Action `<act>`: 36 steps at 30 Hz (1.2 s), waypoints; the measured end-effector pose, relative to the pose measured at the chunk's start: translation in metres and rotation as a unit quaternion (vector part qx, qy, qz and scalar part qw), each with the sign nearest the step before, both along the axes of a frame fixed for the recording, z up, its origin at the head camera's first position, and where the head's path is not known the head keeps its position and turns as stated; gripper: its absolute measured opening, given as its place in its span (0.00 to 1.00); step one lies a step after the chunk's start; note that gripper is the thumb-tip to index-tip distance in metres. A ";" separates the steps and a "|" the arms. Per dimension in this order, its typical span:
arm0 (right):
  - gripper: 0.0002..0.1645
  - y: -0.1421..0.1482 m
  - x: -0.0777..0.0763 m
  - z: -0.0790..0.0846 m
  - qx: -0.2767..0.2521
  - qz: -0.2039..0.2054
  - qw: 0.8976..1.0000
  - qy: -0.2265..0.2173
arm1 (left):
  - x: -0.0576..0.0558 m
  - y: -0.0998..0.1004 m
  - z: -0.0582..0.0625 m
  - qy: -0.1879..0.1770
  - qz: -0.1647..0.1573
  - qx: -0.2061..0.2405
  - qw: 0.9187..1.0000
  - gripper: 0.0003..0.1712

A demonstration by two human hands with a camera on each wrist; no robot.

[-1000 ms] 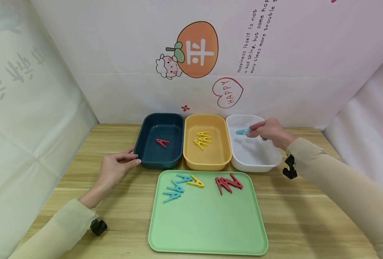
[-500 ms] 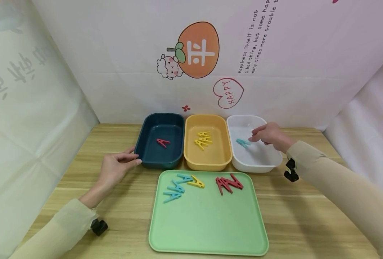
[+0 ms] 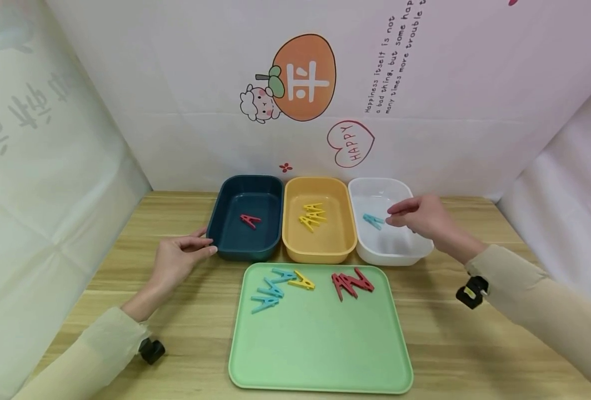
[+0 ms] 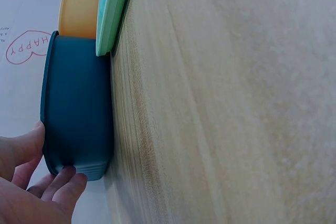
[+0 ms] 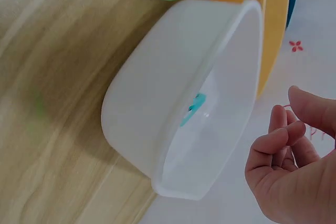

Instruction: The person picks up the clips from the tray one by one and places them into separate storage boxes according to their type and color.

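Observation:
At the left, my left hand point(image 3: 178, 261) touches the outside of the dark blue bin point(image 3: 218, 214) at its front left corner, thumb and fingers resting against it. A single red clothespin point(image 3: 250, 221) lies inside that bin. My right hand point(image 3: 422, 219) is above the white bin point(image 3: 395, 259), holding nothing, its fingers loosely bent. Below it a light blue clothespin point(image 3: 373, 221) lies on the bin's floor, also visible in the right wrist view. In the middle, the yellow bin point(image 3: 320, 258) holds several yellow clothespins point(image 3: 312, 216).
A green tray point(image 3: 320, 350) lies in front of the bins. On it are three light blue clothespins point(image 3: 270, 289), one yellow clothespin point(image 3: 302, 280) and a cluster of red clothespins point(image 3: 352, 283). A printed white cloth point(image 3: 200, 139) hangs behind the bins.
The right hand has let go of the light blue clothespin, which dropped into the white bin. That hand then drew back slightly to the right. The left hand stays put.

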State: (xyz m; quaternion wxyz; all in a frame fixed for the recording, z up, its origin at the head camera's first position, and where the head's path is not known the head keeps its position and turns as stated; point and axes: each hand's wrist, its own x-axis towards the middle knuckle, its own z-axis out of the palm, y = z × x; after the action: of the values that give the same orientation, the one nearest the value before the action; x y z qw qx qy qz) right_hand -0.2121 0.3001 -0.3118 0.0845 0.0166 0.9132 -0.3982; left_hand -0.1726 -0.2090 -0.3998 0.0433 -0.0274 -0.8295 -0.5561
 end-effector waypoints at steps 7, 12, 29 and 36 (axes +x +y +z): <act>0.20 -0.012 0.035 0.003 0.013 0.014 0.998 0.056 | 0.000 -0.001 -0.002 0.001 0.003 -0.003 1.000 0.16; 0.14 -0.020 0.056 -0.003 0.021 0.036 0.994 0.097 | 0.001 -0.001 -0.001 0.000 0.003 -0.002 1.000 0.16; 0.07 -0.041 0.099 -0.038 0.037 0.117 0.984 0.126 | 0.000 0.000 -0.002 -0.007 0.004 0.003 1.000 0.18; 0.10 -0.047 0.103 -0.053 0.042 0.142 0.980 0.133 | 0.000 0.001 -0.002 -0.010 0.003 0.010 1.000 0.19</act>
State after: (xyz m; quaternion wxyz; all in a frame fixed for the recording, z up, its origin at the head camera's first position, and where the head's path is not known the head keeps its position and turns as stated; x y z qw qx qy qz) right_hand -0.1089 0.2526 -0.3651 0.0172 -0.1626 0.9252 -0.3424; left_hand -0.1725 -0.2081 -0.4016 0.0372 -0.0192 -0.8243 -0.5645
